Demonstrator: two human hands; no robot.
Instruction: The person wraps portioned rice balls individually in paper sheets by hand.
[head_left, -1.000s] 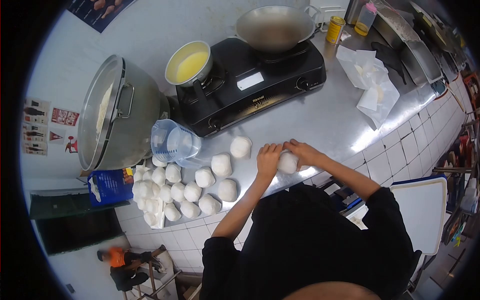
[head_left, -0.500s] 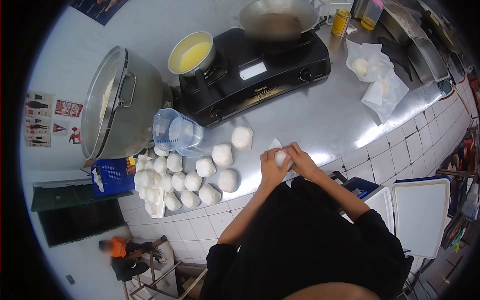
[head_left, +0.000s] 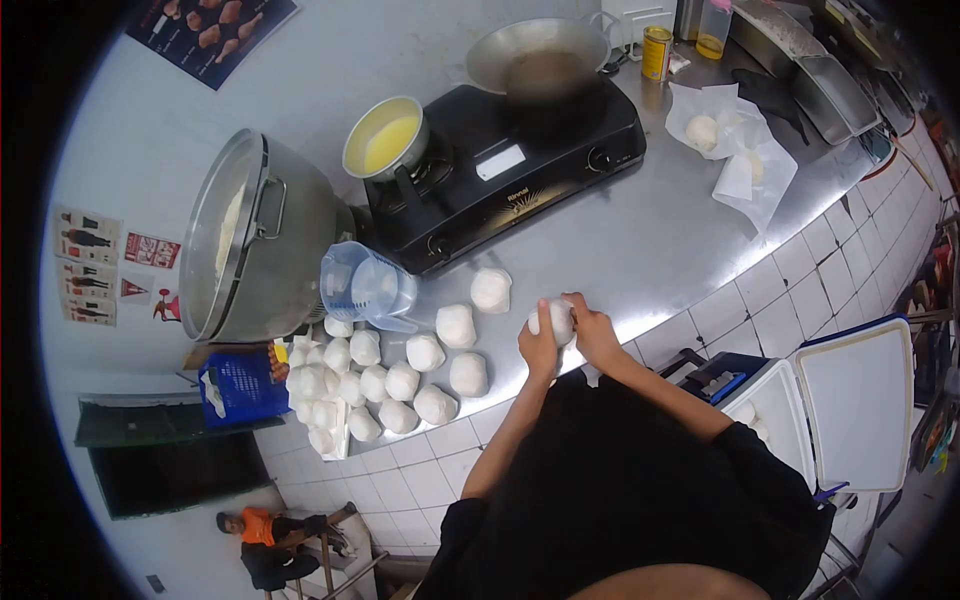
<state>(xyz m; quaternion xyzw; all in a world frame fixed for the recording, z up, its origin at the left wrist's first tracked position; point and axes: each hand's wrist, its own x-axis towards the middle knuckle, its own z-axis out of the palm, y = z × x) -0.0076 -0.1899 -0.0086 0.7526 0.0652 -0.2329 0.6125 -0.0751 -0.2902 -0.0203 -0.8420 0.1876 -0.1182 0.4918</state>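
Note:
Between my two hands is a white paper-wrapped ball (head_left: 557, 321), held just over the counter's front edge. My left hand (head_left: 539, 350) is closed around its left side, with the thumb and fingers pressed to the paper. The fingers of my right hand (head_left: 592, 334) curl around the right side. To the left, several similar wrapped balls (head_left: 402, 381) stand in loose rows and a heap on the metal counter (head_left: 570, 240). One wrapped ball (head_left: 491, 290) sits nearest to my hands. At the right, white paper sheets (head_left: 770, 195) lie spread out with pale round mounds on them.
A black gas stove (head_left: 520, 170) carries a small pan of yellow liquid (head_left: 386, 140) and a wok (head_left: 540, 60). A large pot (head_left: 290, 240) and a blue clear jug (head_left: 365, 285) stand left. An open white cooler (head_left: 790, 410) is at my right. A person in orange (head_left: 258, 525) sits beyond.
Both hands have turned the wrapped ball; more of its smooth white side shows, and the loose paper corner no longer sticks up. The camera view has shifted slightly.

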